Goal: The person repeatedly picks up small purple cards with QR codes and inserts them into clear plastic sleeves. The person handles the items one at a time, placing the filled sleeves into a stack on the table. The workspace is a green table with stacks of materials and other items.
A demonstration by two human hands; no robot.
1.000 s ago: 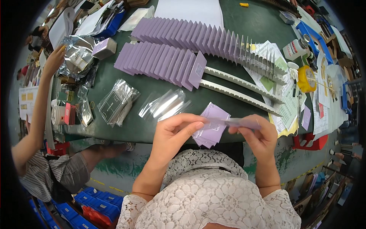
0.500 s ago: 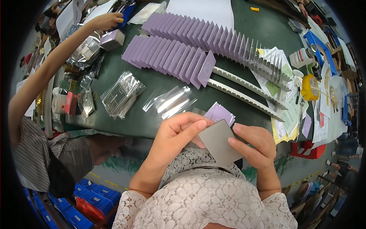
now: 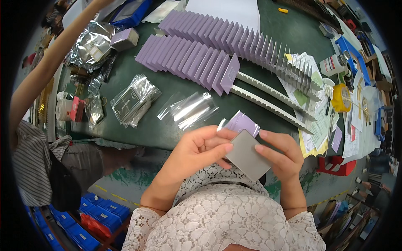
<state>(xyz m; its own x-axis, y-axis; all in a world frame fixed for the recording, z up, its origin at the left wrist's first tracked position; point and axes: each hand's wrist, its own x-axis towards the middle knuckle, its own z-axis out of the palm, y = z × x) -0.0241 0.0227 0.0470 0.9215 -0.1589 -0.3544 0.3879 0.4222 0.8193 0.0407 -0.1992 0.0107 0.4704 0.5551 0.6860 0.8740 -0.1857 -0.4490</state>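
Observation:
A thin grey rectangular plate point(image 3: 249, 157) with rounded corners is held tilted in front of my body. My left hand point(image 3: 194, 152) pinches its left edge between thumb and fingers. On the opposite side, the fingers of my right hand point(image 3: 282, 154) are closed on the upper right edge. Just beyond the plate lies a small pile of purple cards point(image 3: 243, 123), partly hidden by my fingers and the plate. Clear plastic film sheets point(image 3: 190, 109) lie left of that pile.
Two rows of upright purple plates point(image 3: 188, 62) stand in notched metal racks point(image 3: 272, 108). Further left are bagged black-printed pieces point(image 3: 134, 100) and a purple-topped stack point(image 3: 124, 39). Papers point(image 3: 314, 125) and yellow tape point(image 3: 341, 98) sit right. A co-worker's arm point(image 3: 50, 62) reaches in at left.
Both my hands and the grey plate have shifted slightly right, and the plate is turned a little. The co-worker's hand has moved up and away, uncovering more of the blue tray.

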